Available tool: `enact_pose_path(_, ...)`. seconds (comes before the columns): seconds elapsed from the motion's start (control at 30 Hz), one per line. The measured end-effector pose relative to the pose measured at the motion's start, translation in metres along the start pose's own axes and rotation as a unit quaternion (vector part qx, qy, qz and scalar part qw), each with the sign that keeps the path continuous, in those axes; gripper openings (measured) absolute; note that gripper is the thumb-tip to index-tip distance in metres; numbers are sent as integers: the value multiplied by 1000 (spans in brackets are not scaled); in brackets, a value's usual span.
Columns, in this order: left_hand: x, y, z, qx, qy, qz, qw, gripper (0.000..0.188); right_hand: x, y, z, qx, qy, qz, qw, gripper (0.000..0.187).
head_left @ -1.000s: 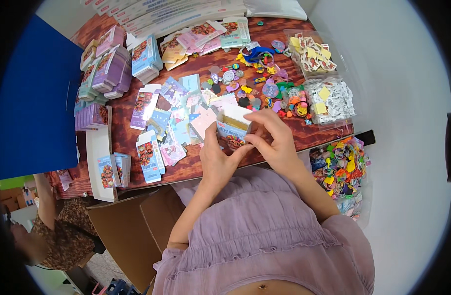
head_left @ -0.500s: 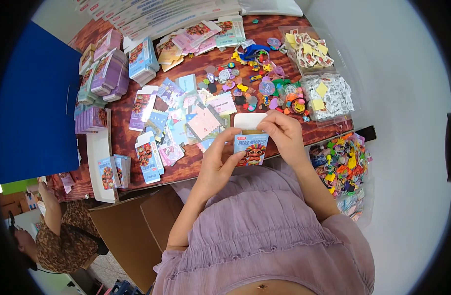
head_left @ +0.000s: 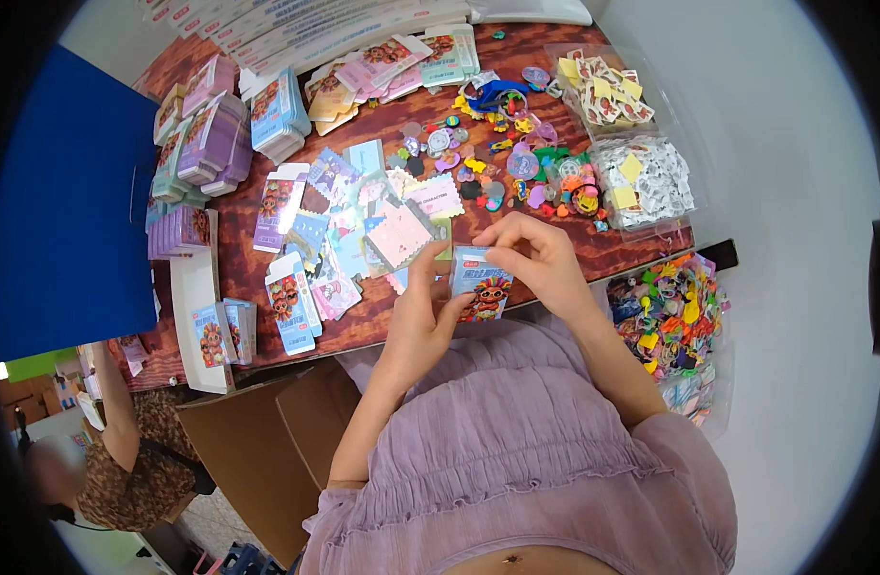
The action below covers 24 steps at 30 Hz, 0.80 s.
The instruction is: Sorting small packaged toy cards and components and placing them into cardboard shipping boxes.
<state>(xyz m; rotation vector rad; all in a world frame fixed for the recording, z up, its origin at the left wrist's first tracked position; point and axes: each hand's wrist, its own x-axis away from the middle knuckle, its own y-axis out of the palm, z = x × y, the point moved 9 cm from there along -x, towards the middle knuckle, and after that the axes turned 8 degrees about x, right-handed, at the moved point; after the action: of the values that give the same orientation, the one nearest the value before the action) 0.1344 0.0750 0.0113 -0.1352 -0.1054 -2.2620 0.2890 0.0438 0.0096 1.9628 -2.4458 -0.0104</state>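
A small blue cardboard box (head_left: 482, 281) with a colourful cartoon figure on its front is held at the table's front edge, just above my lap. My left hand (head_left: 425, 321) grips it along its left side, with thumb on the front and index finger up by the top corner. At the top right corner, my right hand (head_left: 538, 261) has thumb and fingers closed on the box's upper edge. The white top flap no longer shows, and the box's contents are hidden. Just beyond lie patterned paper cards (head_left: 399, 236) in a loose pile.
Flat unfolded boxes (head_left: 289, 305) lie left of the cards. A white tray (head_left: 202, 364) holds finished-looking blue boxes. Box stacks (head_left: 279, 110) stand at the back left. Small trinkets (head_left: 521, 166) and clear bins (head_left: 641, 182) lie right; a person (head_left: 138, 479) works at lower left.
The box's white top flap, standing up before, has gone down. My right hand has moved slightly left and down onto the box's top edge.
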Motion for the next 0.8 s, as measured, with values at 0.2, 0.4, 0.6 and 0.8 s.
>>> enact_pose_path(0.2,-1,-1,-4,-25,-15,-2,1000,74,-3,11,-1,99,53,-65,992,17)
enact_pose_path(0.4,-4,2,-1,-55,-35,-52,997,75,-6,4,-7,206,9,-24,978,11)
enact_pose_path(0.6,-3,1,2,-10,-33,-52,998,74,-12,5,-9,170,42,-44,984,11)
enact_pose_path(0.8,-3,-10,-2,15,-53,-10,998,75,1,6,2,96,36,-33,994,16)
